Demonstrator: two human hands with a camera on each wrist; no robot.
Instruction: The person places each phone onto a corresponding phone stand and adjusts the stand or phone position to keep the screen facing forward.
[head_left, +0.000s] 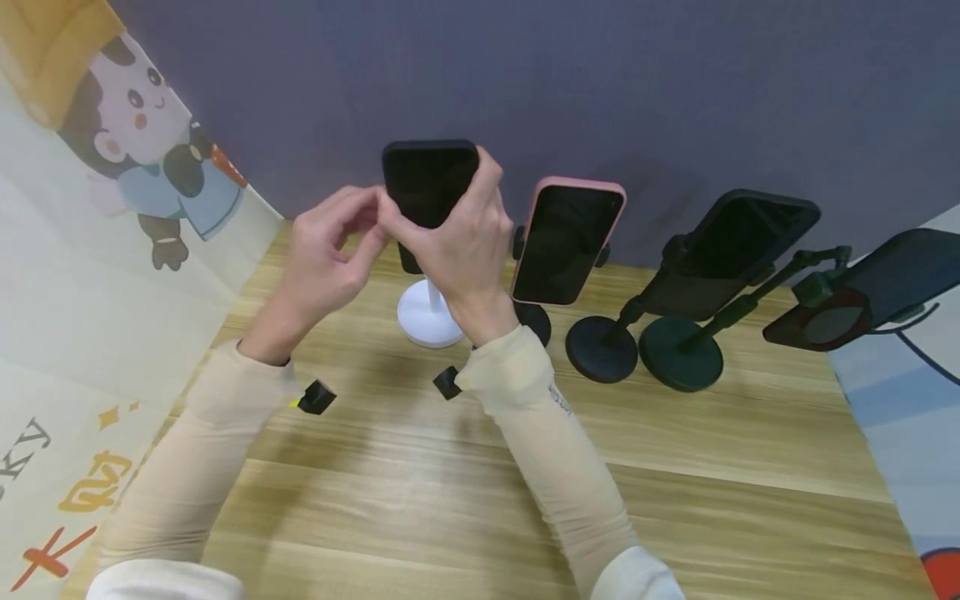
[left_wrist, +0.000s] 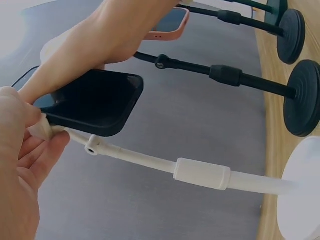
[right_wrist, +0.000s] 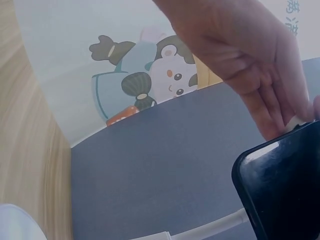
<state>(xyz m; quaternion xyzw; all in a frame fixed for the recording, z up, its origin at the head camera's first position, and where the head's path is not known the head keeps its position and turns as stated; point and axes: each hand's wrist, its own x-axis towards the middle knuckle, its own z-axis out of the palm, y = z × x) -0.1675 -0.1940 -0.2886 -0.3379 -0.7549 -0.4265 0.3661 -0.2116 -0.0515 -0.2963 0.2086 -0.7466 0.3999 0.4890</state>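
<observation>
A black phone (head_left: 429,179) is held upright at the top of a white phone stand, whose round base (head_left: 427,321) sits on the table. My right hand (head_left: 472,250) grips this phone by its side, the thumb reaching across the lower screen. At the phone's left edge, my left hand (head_left: 326,250) pinches the stand's small white clamp (left_wrist: 42,128) between thumb and fingers. The left wrist view shows the stand's white pole (left_wrist: 202,174) running from that clamp down to the base. In the right wrist view the left fingers partly hide the clamp.
Right of my hands, a pink-cased phone (head_left: 567,242) stands in a black holder. Beyond it are a dark phone (head_left: 731,242) on a black stand and another phone (head_left: 911,267) on a dark green stand (head_left: 681,354). A grey-blue partition (head_left: 600,83) rises behind the wooden table (head_left: 420,500).
</observation>
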